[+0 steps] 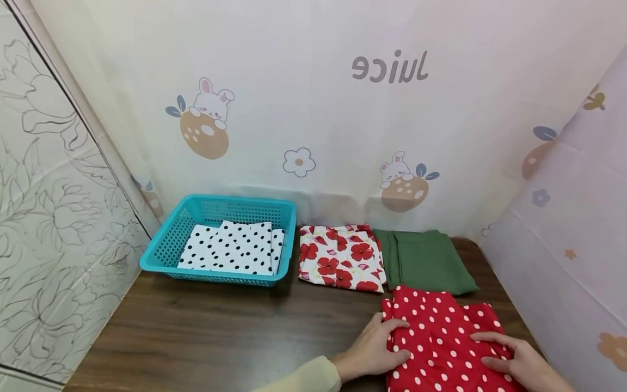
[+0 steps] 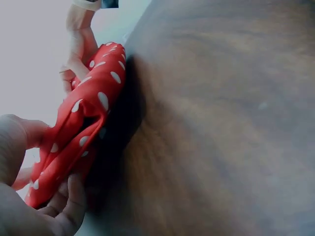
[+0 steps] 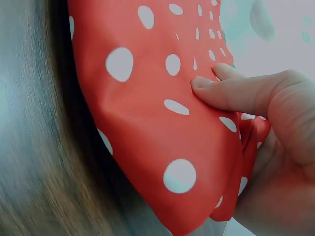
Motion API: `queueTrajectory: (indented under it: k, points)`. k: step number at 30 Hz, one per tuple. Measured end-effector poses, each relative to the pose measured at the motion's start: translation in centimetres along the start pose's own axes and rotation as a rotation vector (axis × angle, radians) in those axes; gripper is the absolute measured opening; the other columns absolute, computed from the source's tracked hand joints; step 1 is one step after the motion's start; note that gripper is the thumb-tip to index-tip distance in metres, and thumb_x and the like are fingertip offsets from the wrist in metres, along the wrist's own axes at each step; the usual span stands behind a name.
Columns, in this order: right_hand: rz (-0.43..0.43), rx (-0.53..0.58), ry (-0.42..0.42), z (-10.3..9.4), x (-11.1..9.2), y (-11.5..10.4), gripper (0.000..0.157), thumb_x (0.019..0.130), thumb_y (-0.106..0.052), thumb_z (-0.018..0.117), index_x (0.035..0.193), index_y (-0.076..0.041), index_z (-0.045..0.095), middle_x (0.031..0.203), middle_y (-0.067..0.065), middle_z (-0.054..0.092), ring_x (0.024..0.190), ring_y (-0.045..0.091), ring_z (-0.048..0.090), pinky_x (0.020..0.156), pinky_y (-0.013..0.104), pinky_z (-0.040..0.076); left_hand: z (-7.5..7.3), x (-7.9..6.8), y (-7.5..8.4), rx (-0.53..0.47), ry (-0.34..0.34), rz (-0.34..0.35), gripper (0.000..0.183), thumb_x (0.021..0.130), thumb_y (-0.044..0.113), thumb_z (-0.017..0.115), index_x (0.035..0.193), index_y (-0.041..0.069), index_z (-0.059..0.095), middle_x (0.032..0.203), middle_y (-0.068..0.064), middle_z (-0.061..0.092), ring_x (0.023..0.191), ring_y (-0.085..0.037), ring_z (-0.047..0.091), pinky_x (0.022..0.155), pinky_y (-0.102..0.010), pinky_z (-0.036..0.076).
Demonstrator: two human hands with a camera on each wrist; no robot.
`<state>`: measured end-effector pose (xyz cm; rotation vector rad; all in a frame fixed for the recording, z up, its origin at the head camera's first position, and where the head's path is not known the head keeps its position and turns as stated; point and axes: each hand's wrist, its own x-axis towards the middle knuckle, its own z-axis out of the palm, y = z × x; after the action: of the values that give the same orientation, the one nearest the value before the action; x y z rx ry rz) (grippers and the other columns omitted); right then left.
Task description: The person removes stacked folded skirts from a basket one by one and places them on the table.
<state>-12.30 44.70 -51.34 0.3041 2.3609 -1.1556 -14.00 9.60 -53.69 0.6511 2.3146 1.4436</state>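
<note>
A folded red cloth with white polka dots point(image 1: 441, 343) lies at the front right of the table. My left hand point(image 1: 374, 345) grips its left edge; in the left wrist view, the thumb is above and the curled fingers point(image 2: 73, 206) come from below, around the folded layers. On the opposite side, my right hand point(image 1: 524, 362) holds the cloth, and the right wrist view has its thumb point(image 3: 231, 93) pressed on the dotted top face, with the palm by the folded edge. The cloth's far corner overlaps a folded green cloth point(image 1: 431, 261) in the head view.
A turquoise plastic basket point(image 1: 217, 276) stands at the back left, holding folded white cloth with black dots point(image 1: 245, 247). Between it and the green cloth lies a folded white cloth with red flowers point(image 1: 340, 258). Printed curtains point(image 1: 313, 109) border the dark wooden table point(image 1: 220, 332).
</note>
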Motion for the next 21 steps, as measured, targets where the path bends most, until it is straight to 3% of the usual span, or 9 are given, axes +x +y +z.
queueTrajectory:
  k: [8,11,17,21]
  points:
    - [-0.012,-0.072,0.059,-0.7,1.3,0.6,0.079,0.083,-0.031,0.085,0.144,0.002,0.048,0.12,0.019,0.061,0.085,0.024,0.065,0.072,0.037,0.062,0.2,2.0,0.3,0.101,-0.006,-0.018,0.05,0.089,0.029,0.078,0.137,0.026,0.063,0.125,0.009,0.049,0.11,0.001,0.045,0.084,-0.02,0.053]
    - [-0.031,-0.092,0.065,-1.0,1.6,0.6,0.077,0.085,-0.031,0.084,0.144,0.004,0.047,0.116,0.017,0.062,0.083,0.022,0.065,0.071,0.035,0.062,0.3,2.5,0.3,0.139,-0.006,-0.018,0.05,0.089,0.029,0.078,0.137,0.024,0.063,0.124,0.009,0.049,0.111,0.001,0.045,0.085,-0.019,0.052]
    - [-0.066,-0.086,0.048,-1.5,2.0,0.0,0.069,0.091,-0.024,0.078,0.144,0.006,0.046,0.113,0.015,0.064,0.074,0.022,0.066,0.068,0.034,0.061,0.6,3.2,0.1,0.166,0.006,-0.022,0.052,0.088,0.029,0.079,0.138,0.023,0.063,0.124,0.009,0.049,0.111,0.001,0.046,0.087,-0.019,0.052]
    - [-0.057,-0.071,0.041,-1.8,2.1,-0.3,0.072,0.09,-0.026,0.08,0.144,0.006,0.045,0.118,0.02,0.062,0.075,0.024,0.067,0.069,0.035,0.061,0.5,3.2,0.1,0.154,0.017,-0.025,0.051,0.088,0.03,0.079,0.136,0.026,0.062,0.123,0.008,0.048,0.109,0.0,0.047,0.087,-0.019,0.052]
